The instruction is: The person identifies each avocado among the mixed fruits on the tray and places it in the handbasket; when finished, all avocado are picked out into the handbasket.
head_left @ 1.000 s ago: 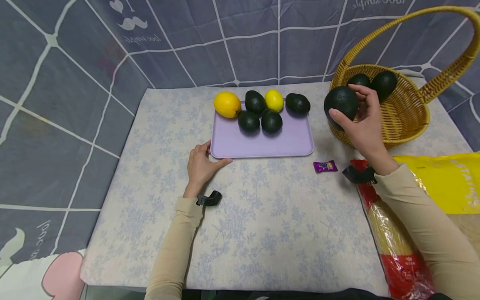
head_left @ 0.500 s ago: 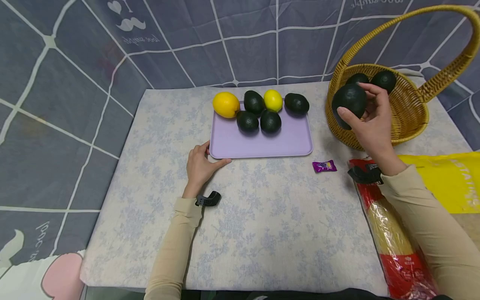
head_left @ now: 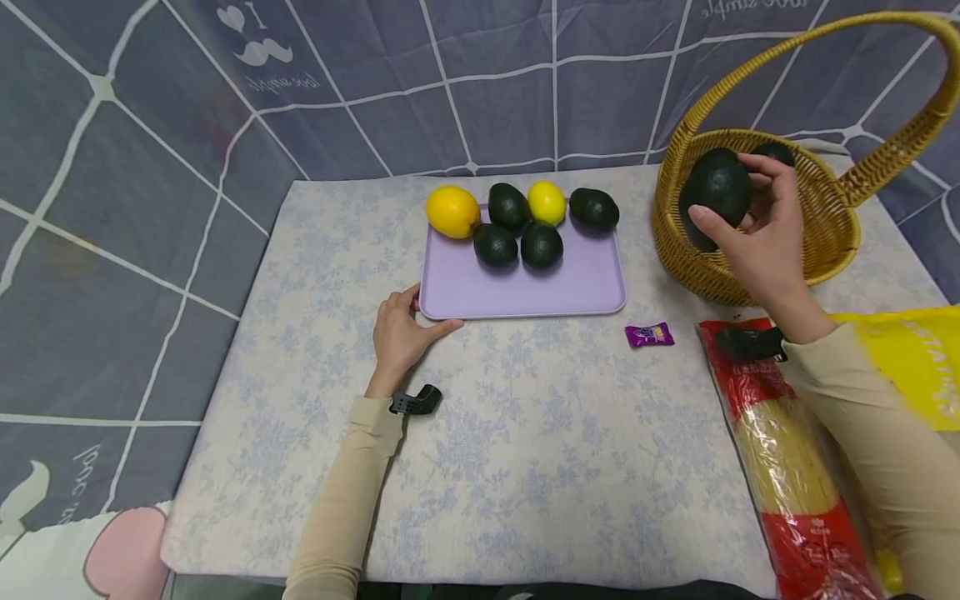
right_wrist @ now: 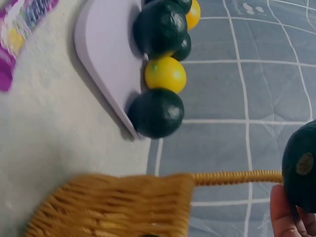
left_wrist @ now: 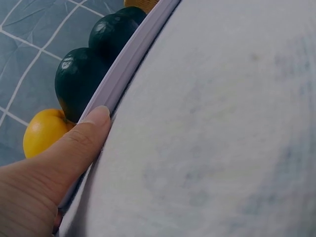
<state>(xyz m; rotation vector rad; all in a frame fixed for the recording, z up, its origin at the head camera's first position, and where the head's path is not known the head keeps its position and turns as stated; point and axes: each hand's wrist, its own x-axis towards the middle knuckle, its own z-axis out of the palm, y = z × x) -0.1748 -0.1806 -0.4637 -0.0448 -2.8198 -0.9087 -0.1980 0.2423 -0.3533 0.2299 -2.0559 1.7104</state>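
My right hand (head_left: 772, 242) grips a dark green avocado (head_left: 716, 192) between thumb and fingers, over the woven yellow-brown basket (head_left: 836, 233). Part of another avocado (head_left: 776, 152) shows inside the basket behind the fingers. In the right wrist view the held avocado (right_wrist: 300, 163) is at the right edge, above fingertips. My left hand (head_left: 401, 333) holds the front left corner of a lilac tray (head_left: 525, 292), its thumb (left_wrist: 94, 121) along the front rim. On the tray's far half lie several avocados (head_left: 495, 245), an orange-yellow lemon (head_left: 453, 212) and a brighter yellow lemon (head_left: 547, 202).
A purple wrapped candy (head_left: 649, 335) lies between tray and basket. At the right are a red-ended clear pack of noodles (head_left: 783, 454) and a yellow bag (head_left: 911, 358), partly under the right sleeve. The basket's tall handle (head_left: 817, 37) arches above it. A grey curtain (head_left: 510, 100) stands behind.
My right hand has carried the avocado rightward and slightly back, from the basket's left rim to over its inside. The left hand has stayed at the tray corner.
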